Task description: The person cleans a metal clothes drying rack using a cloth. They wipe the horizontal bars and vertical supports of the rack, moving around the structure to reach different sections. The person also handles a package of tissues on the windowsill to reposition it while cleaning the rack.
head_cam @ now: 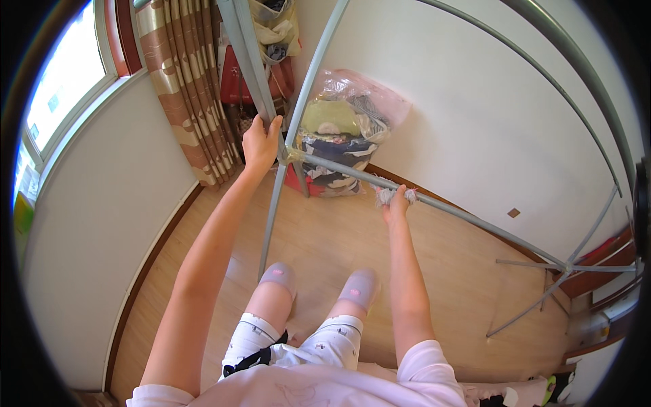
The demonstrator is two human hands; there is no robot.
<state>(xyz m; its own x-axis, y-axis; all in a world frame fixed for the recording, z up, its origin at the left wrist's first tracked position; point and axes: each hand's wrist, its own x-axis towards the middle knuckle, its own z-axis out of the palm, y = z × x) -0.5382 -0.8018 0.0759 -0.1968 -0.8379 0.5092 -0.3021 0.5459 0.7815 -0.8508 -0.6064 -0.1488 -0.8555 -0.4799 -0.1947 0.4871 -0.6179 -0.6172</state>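
Observation:
Before me stands a drying rack of grey metal tubes, with a long crossbar (pixel 457 213) running from its near left joint to a far right joint. My left hand (pixel 260 145) grips a slanting flat metal post (pixel 249 61) just above the taped joint (pixel 291 154). Around the crossbar, my right hand (pixel 398 203) presses a fluffy grey-white cloth (pixel 386 195) against the tube; part of the cloth is hidden by the fingers. A rack leg (pixel 272 219) reaches down to the floor near my left slipper (pixel 278 277).
A clear plastic bag (pixel 346 137) stuffed with clothes sits against the wall behind the joint. Patterned curtains (pixel 178 91) hang beside the window (pixel 66 66) at left. Splayed legs (pixel 529 305) of the rack stand at the right on the wooden floor (pixel 432 315). Upper tubes (pixel 564 51) cross in front of the wall.

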